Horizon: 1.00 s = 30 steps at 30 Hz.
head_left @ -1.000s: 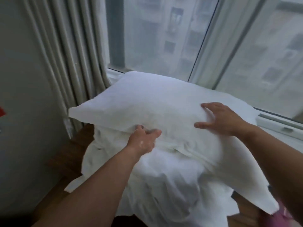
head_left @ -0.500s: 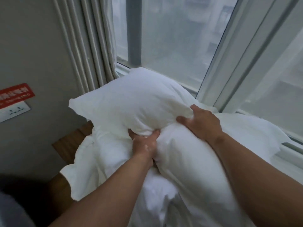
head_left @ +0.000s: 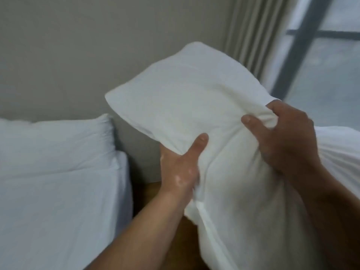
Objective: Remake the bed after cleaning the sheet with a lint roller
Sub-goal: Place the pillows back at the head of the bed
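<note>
Both hands, the left hand (head_left: pixel 180 164) and right hand (head_left: pixel 286 137), squeeze the lifted white pillow (head_left: pixel 194 98) by its middle, so it may sag or slip onto the wooden floor (head_left: pixel 152 193) before reaching the bed (head_left: pixel 58 191).

Left grip (head_left: pixel 178 164): fingers hidden under the held pillow (head_left: pixel 194 94), only the thumb shows. Right grip (head_left: pixel 288 141): palm side hidden against bunched cloth. Held pillow's lower end is cut by the bottom edge, its right side is behind the forearm. Bed (head_left: pixel 48 201) cut at left and bottom edges; bed pillow (head_left: pixel 54 141) cut at left. White bedding (head_left: pixel 339 152) cut off at the right edge, can't tell what it is. Curtain (head_left: pixel 247 32) and window (head_left: pixel 321 65) motion-blurred; outside unreadable.
</note>
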Motion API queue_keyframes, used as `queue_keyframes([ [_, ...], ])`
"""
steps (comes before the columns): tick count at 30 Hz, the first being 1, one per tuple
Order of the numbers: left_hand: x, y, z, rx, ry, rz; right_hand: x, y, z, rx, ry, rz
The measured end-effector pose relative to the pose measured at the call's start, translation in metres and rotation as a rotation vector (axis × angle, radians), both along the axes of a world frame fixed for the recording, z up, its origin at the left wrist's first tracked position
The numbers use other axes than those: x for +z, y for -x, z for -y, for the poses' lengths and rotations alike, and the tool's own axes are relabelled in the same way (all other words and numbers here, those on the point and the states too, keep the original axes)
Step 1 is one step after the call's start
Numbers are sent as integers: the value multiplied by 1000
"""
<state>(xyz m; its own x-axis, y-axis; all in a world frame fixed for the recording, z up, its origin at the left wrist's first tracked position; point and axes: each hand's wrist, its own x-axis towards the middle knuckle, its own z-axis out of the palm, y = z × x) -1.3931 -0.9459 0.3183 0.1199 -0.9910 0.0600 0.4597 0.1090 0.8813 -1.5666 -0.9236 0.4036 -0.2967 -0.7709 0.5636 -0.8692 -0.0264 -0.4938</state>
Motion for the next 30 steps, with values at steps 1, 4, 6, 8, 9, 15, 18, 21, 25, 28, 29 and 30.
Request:
queue_keyframes([
  [1, -1, -40, -8, 75, 0, 37, -3, -34, -3, 64, -18, 10],
  [4, -16, -171, -47, 235, -19, 148, -31, -143, -17, 301, -107, 60],
  [6, -39, -252, -88, 324, -93, 181, -64, -218, -32, 466, -188, 88],
  [8, -73, -318, -143, 442, -226, 203, -105, -290, -60, 605, -339, 95],
  [9, -93, -346, -174, 502, -292, 212, -126, -323, -79, 665, -423, 94],
  [15, -211, -433, -367, 776, -626, 123, -250, -441, -197, 1021, -834, -50],
  [18, -254, -426, -452, 835, -737, 41, -302, -465, -246, 1175, -991, -191],
  [21, -296, -388, -515, 819, -874, -21, -353, -464, -261, 1378, -1135, -407],
  [25, -332, -330, -557, 735, -1140, -43, -404, -445, -230, 1424, -1304, -394],
  [28, -351, -322, -558, 705, -1252, -82, -431, -437, -211, 1233, -1509, -351],
  [29, -353, -323, -556, 701, -1264, -82, -433, -439, -212, 1184, -1635, -318],
  [30, -356, -324, -555, 716, -1237, -76, -433, -442, -215, 1188, -1736, -252],
])
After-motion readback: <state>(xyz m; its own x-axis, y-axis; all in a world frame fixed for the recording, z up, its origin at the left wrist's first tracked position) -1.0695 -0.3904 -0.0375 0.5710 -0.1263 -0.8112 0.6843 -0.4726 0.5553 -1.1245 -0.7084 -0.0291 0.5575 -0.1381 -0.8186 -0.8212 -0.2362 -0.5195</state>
